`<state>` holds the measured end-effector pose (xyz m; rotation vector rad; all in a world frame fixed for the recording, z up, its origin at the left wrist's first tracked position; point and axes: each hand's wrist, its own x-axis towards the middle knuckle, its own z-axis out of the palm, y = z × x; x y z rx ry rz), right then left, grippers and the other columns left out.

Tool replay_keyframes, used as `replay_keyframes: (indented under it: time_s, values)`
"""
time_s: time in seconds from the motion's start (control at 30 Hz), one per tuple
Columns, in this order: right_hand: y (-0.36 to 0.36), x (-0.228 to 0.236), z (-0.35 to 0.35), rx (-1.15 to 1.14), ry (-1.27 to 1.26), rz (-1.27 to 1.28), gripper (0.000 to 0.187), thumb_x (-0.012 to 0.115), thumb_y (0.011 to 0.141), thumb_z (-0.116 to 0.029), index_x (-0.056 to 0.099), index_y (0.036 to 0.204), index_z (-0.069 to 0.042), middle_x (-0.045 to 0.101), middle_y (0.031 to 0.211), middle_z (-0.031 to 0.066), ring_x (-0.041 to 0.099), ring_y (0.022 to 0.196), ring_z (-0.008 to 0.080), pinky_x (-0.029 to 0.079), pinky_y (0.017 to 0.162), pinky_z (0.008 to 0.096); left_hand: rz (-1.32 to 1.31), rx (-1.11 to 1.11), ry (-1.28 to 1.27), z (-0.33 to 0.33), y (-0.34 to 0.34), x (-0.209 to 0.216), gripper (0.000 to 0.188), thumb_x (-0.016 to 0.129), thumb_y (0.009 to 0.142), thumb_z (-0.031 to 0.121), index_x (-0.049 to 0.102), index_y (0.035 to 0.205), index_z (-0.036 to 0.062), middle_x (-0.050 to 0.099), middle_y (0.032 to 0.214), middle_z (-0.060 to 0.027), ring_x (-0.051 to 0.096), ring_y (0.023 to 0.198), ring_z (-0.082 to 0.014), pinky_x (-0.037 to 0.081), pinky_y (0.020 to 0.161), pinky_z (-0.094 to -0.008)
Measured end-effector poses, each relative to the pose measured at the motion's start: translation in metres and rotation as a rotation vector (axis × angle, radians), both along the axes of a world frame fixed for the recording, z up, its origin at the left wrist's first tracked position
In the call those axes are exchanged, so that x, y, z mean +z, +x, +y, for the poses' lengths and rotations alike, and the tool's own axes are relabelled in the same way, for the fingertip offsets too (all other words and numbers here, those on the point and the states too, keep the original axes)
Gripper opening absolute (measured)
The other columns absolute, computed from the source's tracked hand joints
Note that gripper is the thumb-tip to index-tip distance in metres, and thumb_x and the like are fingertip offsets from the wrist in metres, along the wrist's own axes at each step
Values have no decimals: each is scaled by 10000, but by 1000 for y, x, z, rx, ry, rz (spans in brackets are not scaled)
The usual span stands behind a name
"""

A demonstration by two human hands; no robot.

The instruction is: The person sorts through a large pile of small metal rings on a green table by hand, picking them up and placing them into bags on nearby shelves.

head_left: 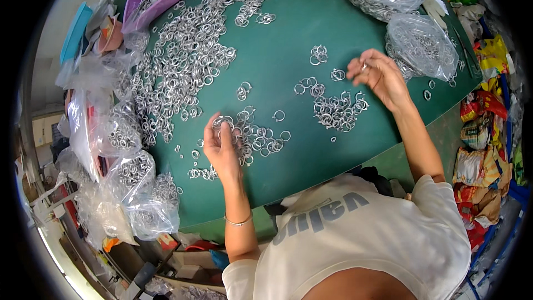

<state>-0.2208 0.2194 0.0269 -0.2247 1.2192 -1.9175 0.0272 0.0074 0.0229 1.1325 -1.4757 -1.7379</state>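
Observation:
Loose silver-coloured metal rings, many with small prongs, lie in groups on a green tabletop (294,166). My left hand (222,153) is at the left edge of a small heap of rings (261,140), thumb and fingers curled round a few metal rings (224,120). To the right, my right hand (384,80) hovers above the table with bent fingers, slightly blurred. A small shiny spot shows between its fingers; I cannot make out what it is. Nearest to it are a single ring (337,75) and a second heap of rings (340,112).
A large spread of rings (189,50) covers the table's left side. Beyond it stands a purple bin (161,14) with more rings. Clear plastic bags of rings sit along the left edge (133,169) and at the far right (422,47). Colourful sacks (480,128) are stacked beyond the right edge.

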Motion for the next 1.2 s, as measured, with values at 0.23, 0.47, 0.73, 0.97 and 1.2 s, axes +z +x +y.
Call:
replay_keyframes:
  time_s: [0.23,0.47,0.73,0.97,1.2]
  values:
    - [48,2,-45,160,459,1010,257,651,744,-147,556,955,-34,452,720,60,488,638,229,407,566,354,-122,25,-373,-15,19,-8,303,508,806,-53,523,1100,18,536,861,-34,484,683,-73,409,599,-211]
    - [53,-7,-44,204,769,1623,259,667,684,-102,530,898,-51,476,822,107,537,776,286,453,610,391,-536,-72,-851,-8,33,-4,398,549,743,-48,537,1121,74,465,1149,-129,479,996,-251,390,842,-348]
    - [105,-26,-81,444,474,1609,195,623,738,-123,539,899,-53,477,823,96,538,705,246,449,583,364,-662,-475,-1066,41,15,-4,339,648,721,76,575,1052,91,476,1159,-97,427,1094,-290,281,931,-404]
    - [78,-11,-65,370,64,131,142,479,855,-150,512,778,-36,492,782,60,427,563,118,310,422,243,-568,-265,-990,33,48,-17,245,589,712,-21,588,937,78,534,1039,-68,490,994,-250,298,893,-387]
    - [87,-18,-69,440,273,312,159,509,870,-194,462,830,-47,473,616,47,399,463,114,311,408,245,-631,-199,-951,28,61,-15,279,576,701,-19,571,970,54,492,1081,-98,460,1004,-274,301,871,-399]
